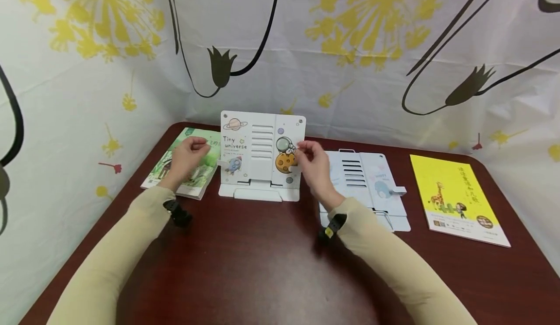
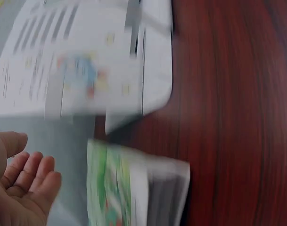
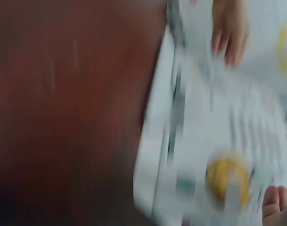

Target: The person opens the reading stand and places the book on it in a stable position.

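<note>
A white book stand (image 1: 262, 169) with "Tiny universe" and an astronaut printed on it stands upright at the back of the table. To its left my left hand (image 1: 185, 157) hovers over a green picture book (image 1: 204, 169), fingers bent loosely around nothing. The left wrist view shows that hand (image 2: 28, 181) apart from the stand's lower clip (image 2: 54, 94). At the stand's right edge is my right hand (image 1: 312, 164), its fingertips overlapping the edge in the head view. Loosely curled fingers of that hand (image 3: 277, 207) appear beside the stand in the blurred right wrist view, with nothing visible between them.
A second white stand (image 1: 367, 189) with a blue print lies low behind my right forearm. Farther right is a yellow book (image 1: 455, 193) with a giraffe. The dark red table (image 1: 262, 261) meets a patterned cloth (image 1: 288, 33) at the back.
</note>
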### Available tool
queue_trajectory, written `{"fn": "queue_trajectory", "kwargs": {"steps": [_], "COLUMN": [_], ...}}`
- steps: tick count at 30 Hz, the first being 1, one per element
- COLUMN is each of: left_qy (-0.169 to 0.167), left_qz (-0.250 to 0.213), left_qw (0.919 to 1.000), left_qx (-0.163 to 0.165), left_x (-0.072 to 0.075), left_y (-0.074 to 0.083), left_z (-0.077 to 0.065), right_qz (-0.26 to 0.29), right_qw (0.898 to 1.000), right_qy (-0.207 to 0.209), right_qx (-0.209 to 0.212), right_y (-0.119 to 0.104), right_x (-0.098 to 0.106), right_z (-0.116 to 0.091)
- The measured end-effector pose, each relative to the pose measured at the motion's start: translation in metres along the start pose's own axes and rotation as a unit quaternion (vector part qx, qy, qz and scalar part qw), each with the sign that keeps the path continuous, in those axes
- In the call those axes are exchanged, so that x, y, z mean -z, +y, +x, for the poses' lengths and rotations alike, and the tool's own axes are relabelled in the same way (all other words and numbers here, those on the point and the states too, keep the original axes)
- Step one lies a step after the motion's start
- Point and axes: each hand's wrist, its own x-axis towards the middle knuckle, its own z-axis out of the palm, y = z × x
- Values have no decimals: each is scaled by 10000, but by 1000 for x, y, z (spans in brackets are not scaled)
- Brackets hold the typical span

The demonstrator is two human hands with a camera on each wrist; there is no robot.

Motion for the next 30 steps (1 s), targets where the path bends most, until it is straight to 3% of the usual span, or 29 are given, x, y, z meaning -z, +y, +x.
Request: {"fn": "queue_trajectory", "kwargs": {"steps": [2, 5, 8, 11, 14, 20, 24, 30], "left_qy": [20, 14, -75, -178, -285, -379, -360, -331], "left_qz": [208, 503, 696, 865, 1002, 1264, 1317, 1352], "left_qw": [9997, 9984, 9966, 9946, 9926, 9880, 9879, 9877], "left_qx": [124, 257, 424, 545, 619, 803, 741, 719], "left_x": [15, 34, 50, 62, 70, 75, 75, 75], "left_y": [-10, -27, -44, -59, -71, -82, -83, -83], "left_z": [1, 2, 1, 1, 0, -3, -4, -6], "right_qz": [249, 464, 778, 1128, 1443, 1796, 1923, 1929], "right_qw": [9988, 9890, 9676, 9458, 9285, 9097, 9042, 9059], "right_qy": [-408, -1390, -2280, -2694, -2779, -2387, -2200, -2111], "right_qx": [36, -195, -760, -1423, -1997, -2884, -3116, -3122], "right_y": [-9, -20, -24, -21, -15, -8, -9, -10], "right_x": [-14, -37, -62, -87, -111, -147, -163, -178], "right_z": [-17, -42, -61, -71, -75, -74, -72, -73]}}
